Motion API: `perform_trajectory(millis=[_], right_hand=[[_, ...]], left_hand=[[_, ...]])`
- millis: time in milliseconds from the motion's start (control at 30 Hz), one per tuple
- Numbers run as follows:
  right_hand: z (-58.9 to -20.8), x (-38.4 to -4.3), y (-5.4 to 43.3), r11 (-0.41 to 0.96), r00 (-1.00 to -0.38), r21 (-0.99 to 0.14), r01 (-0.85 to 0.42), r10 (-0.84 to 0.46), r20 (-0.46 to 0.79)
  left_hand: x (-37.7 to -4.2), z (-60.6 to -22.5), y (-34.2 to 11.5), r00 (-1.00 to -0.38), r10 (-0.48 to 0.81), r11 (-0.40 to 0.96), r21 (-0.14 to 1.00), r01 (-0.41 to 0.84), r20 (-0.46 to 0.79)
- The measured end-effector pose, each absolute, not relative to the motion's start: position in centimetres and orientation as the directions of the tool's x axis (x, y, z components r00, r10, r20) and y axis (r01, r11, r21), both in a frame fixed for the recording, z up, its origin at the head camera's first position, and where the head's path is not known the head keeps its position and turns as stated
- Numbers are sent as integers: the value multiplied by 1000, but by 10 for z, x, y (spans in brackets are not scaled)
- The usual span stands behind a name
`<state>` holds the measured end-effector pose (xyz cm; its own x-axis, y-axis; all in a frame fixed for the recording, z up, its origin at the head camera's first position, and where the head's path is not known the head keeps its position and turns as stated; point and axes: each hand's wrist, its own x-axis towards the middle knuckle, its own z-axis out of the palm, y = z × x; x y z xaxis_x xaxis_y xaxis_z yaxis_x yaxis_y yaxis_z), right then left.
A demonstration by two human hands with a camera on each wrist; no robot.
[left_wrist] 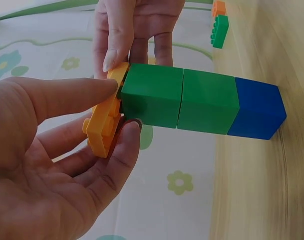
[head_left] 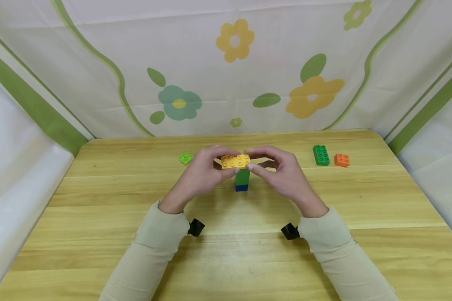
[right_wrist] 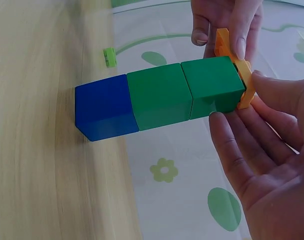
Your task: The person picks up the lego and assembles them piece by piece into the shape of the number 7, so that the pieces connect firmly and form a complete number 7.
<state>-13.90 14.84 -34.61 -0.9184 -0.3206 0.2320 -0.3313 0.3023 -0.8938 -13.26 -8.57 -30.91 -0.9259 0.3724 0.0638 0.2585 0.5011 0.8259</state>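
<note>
Likely light and stiff, the yellow brick (head_left: 234,161) suits side grips: left hand (head_left: 205,170) pinches it toward 9 o'clock, right hand (head_left: 283,170) toward 3.

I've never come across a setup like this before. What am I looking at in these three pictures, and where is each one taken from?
There is no machine here: a person works with bare hands, the left hand and the right hand. The wide picture comes from a camera worn on the head, looking forward and down. The two close-ups come from cameras on the left and right wrists; they show the scene sideways, so the upright tower seems to lie down.

That tower stands on the table: a blue brick below two stacked green bricks. Both hands pinch a yellow brick at its top. Farther back lie a light-green piece on the left, and a loose green brick and an orange brick on the right.
</note>
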Motion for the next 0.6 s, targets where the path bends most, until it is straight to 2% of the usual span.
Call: perform_trajectory(millis=[167, 600], right_hand=[[-346, -140, 149, 315, -916, -889, -331, -332, 224], [-348, -140, 150, 336, -918, -884, -324, -340, 207]], left_hand=[[-133, -309, -86, -931, 363, 517, 823, 236, 39], [-132, -309, -86, -917, 392, 535, 794, 289, 69]])
